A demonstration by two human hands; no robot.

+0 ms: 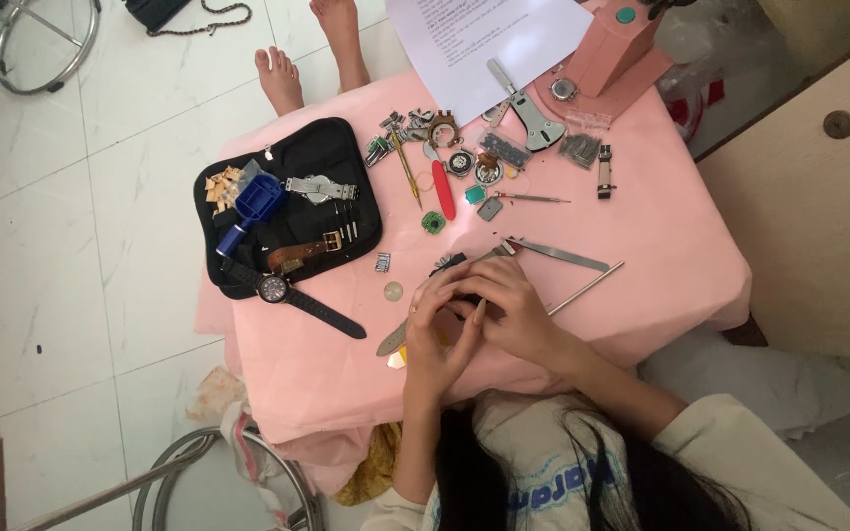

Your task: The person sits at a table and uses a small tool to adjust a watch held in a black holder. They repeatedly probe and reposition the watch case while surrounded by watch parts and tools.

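My left hand (pixel 433 329) and my right hand (pixel 510 307) are pressed together at the near edge of the pink-covered table (pixel 661 226). Their fingers close around a small dark watch part (pixel 448 263) that peeks out above the fingertips; most of it is hidden. There is a ring on a finger of the left hand. A flat metal tool (pixel 391 340) sticks out from under the left hand. Just beyond the right hand lie metal tweezers (pixel 555 254), with a thin metal rod (pixel 587 287) to its right.
A black tool case (pixel 346 147) at the left holds a blue tool (pixel 251 206), straps and a metal bracelet. A black-strapped watch (pixel 277 289) lies at its edge. Farther back lie a red-handled tool (pixel 443 190), small watch parts, a paper sheet (pixel 484 39) and a pink press (pixel 614 49). Another person's bare feet (pixel 282 79) are beyond the table.
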